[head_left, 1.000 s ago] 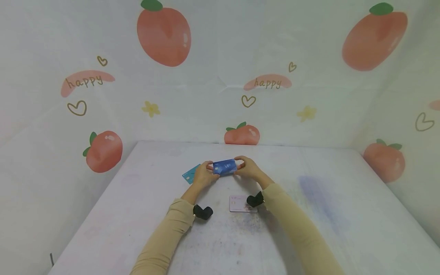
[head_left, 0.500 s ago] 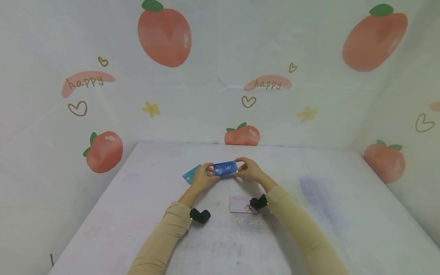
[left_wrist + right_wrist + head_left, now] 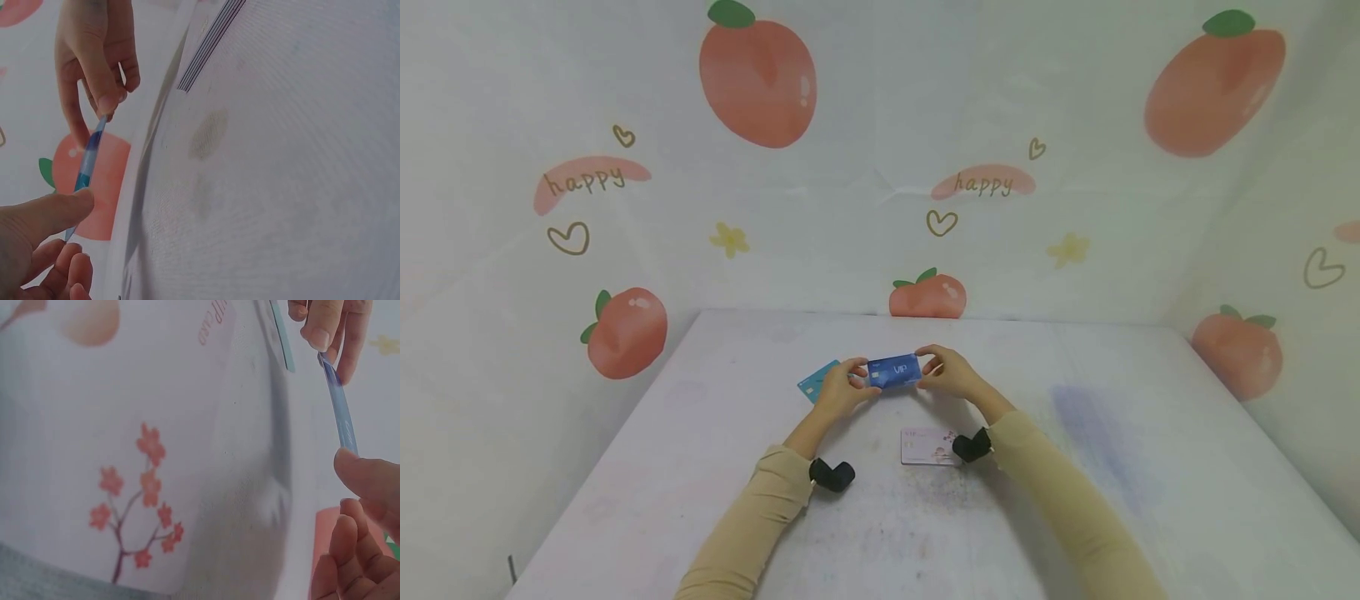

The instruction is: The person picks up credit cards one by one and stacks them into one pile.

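Note:
A blue card [image 3: 893, 372] printed "VIP" is held above the white table between both hands. My left hand [image 3: 841, 390] pinches its left end between thumb and fingers. At the opposite end, the thumb and fingers of my right hand [image 3: 953, 372] grip it, seen also in the right wrist view, where the card [image 3: 340, 409] appears edge-on. A teal card [image 3: 814, 382] lies on the table, partly covered by my left hand. Nearer the body rests a pink card [image 3: 923, 447] with flower print; in the left wrist view its edge [image 3: 212, 44] shows several layers, like a stack.
The white table [image 3: 700, 467] carries faint stains, with a bluish smudge [image 3: 1097, 442] at right. A white cloth backdrop [image 3: 850, 233] with printed peaches rises behind its far edge. Black wrist cameras [image 3: 832, 475] sit on both wrists, the right one overlapping the pink card.
Both hands have shifted slightly right and nearer with the blue card between them. The right wrist camera has moved right, uncovering more of the pink card.

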### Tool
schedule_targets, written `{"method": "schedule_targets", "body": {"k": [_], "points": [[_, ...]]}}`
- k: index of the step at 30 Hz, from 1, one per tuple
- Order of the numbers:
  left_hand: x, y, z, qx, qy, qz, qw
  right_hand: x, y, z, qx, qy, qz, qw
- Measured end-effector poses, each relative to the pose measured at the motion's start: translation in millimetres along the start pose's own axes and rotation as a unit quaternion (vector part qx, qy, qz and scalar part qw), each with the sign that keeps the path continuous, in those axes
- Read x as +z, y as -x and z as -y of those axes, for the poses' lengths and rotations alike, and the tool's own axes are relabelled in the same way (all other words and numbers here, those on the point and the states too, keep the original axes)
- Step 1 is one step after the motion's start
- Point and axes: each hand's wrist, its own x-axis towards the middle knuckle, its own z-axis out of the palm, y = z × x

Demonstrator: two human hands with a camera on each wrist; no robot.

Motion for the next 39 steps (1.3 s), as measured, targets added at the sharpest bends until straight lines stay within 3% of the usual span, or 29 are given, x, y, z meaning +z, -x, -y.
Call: {"method": "schedule_targets", "body": {"k": [23,39], "points": [[-1.5,5.5,-1.5,0.014,-0.025,0.005,0.9996,-5,12.6,2,-0.032,0.026,0.001,0.9992],[-1.0,13.0,-3.6,0.032,-0.024,0.008,0.9992,-6,20.5,1,-0.028,0.029,0.003,0.9992]]}}
